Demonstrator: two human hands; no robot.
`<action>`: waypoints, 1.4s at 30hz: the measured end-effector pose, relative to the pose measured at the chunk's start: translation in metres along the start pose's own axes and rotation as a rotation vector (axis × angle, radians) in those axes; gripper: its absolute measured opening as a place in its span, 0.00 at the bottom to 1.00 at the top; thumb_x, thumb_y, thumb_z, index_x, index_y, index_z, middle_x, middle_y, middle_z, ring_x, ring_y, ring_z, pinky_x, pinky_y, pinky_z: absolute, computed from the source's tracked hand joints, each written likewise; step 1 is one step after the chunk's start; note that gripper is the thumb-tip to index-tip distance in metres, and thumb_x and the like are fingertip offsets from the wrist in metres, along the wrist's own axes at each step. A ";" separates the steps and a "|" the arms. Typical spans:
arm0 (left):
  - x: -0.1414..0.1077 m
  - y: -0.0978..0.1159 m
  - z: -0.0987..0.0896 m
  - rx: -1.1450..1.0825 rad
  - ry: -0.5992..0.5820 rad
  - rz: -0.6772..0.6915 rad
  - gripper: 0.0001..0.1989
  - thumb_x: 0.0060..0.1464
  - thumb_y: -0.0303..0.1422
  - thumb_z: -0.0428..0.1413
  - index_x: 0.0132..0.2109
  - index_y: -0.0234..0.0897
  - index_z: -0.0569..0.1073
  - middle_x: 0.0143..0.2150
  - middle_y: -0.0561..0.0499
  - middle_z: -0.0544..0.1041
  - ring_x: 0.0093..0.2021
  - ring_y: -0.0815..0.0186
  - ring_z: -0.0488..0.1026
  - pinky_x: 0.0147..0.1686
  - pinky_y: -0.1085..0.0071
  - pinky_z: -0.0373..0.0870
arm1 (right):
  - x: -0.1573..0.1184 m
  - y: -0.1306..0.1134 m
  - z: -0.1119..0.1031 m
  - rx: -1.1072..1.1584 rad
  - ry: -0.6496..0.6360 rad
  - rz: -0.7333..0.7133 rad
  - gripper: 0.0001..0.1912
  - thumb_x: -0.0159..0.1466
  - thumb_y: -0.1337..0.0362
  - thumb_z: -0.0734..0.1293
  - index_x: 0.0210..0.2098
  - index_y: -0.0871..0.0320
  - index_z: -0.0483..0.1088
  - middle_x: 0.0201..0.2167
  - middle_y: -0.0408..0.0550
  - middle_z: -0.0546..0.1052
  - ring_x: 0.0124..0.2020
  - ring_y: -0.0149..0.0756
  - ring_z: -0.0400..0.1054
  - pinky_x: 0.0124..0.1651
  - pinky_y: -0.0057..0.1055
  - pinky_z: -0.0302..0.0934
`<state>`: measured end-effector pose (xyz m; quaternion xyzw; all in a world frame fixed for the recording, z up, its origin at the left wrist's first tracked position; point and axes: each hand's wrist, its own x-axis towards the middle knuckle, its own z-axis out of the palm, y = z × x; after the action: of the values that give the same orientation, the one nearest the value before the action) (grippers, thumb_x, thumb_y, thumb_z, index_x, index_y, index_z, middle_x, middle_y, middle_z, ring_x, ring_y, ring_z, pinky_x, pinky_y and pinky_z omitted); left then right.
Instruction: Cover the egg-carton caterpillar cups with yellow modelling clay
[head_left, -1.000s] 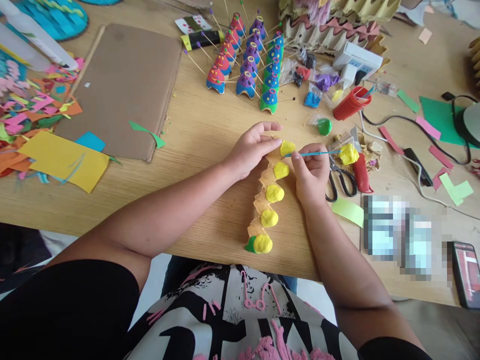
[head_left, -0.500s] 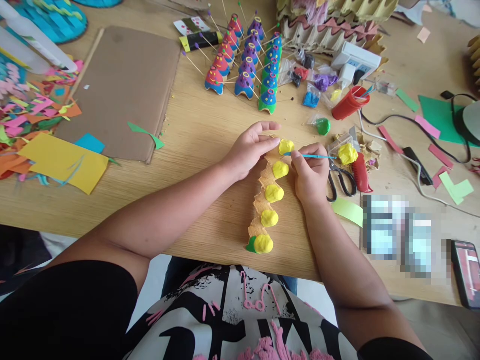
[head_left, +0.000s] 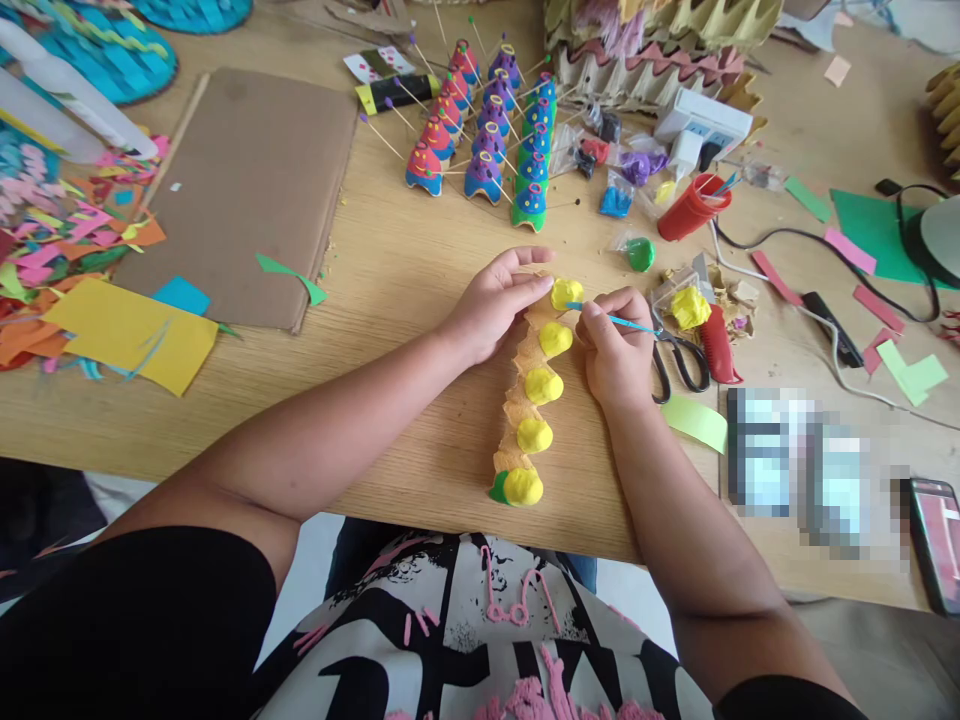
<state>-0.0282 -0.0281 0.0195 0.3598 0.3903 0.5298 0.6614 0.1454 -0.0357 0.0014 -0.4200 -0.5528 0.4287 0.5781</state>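
A strip of egg carton [head_left: 517, 405] lies on the table in front of me, several of its cups capped with yellow modelling clay [head_left: 544, 386]. Green clay [head_left: 499, 488] shows at the near end. My left hand [head_left: 499, 300] grips the far end, its thumb beside the top yellow cap [head_left: 567, 294] and some fingers stretched past it. In my right hand [head_left: 621, 345], closed in a pinch, is a thin blue modelling tool [head_left: 634, 324]. The tool's tip touches the lower edge of the top yellow cap.
Painted egg-carton caterpillars [head_left: 491, 130] with pins stand at the back. Scissors [head_left: 679, 365], a yellow clay lump [head_left: 690, 308] and a red cup [head_left: 694, 207] lie to the right. Cardboard [head_left: 247, 200] and paper scraps [head_left: 45, 230] cover the left; a phone [head_left: 936, 545] sits far right.
The blue tool has tilted, its back end now lower, and its tip still meets the top yellow cap. My left hand keeps its hold. The whole view has shifted slightly.
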 end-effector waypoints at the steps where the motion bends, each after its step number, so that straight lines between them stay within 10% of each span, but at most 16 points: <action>1: 0.000 0.000 0.000 0.000 0.001 0.000 0.19 0.60 0.37 0.68 0.54 0.42 0.73 0.33 0.56 0.82 0.37 0.66 0.83 0.44 0.69 0.78 | 0.000 0.000 0.000 -0.014 0.002 0.006 0.29 0.59 0.38 0.78 0.30 0.52 0.63 0.24 0.35 0.63 0.24 0.28 0.57 0.30 0.31 0.55; 31: 0.001 0.004 0.000 -0.086 0.005 -0.085 0.19 0.59 0.31 0.65 0.55 0.41 0.72 0.33 0.56 0.81 0.30 0.69 0.79 0.36 0.72 0.76 | 0.001 -0.005 -0.004 -0.170 -0.052 -0.003 0.28 0.61 0.38 0.77 0.30 0.53 0.66 0.26 0.37 0.65 0.27 0.27 0.56 0.30 0.30 0.53; 42: 0.002 0.003 -0.001 -0.067 0.010 -0.111 0.22 0.61 0.35 0.66 0.59 0.42 0.72 0.32 0.56 0.79 0.33 0.65 0.82 0.36 0.71 0.76 | 0.004 0.002 -0.001 0.132 -0.091 0.031 0.26 0.63 0.39 0.76 0.35 0.50 0.63 0.21 0.32 0.57 0.20 0.26 0.51 0.25 0.29 0.48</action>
<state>-0.0307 -0.0259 0.0216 0.3124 0.3951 0.5070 0.6994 0.1463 -0.0318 0.0008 -0.3696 -0.5424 0.4919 0.5721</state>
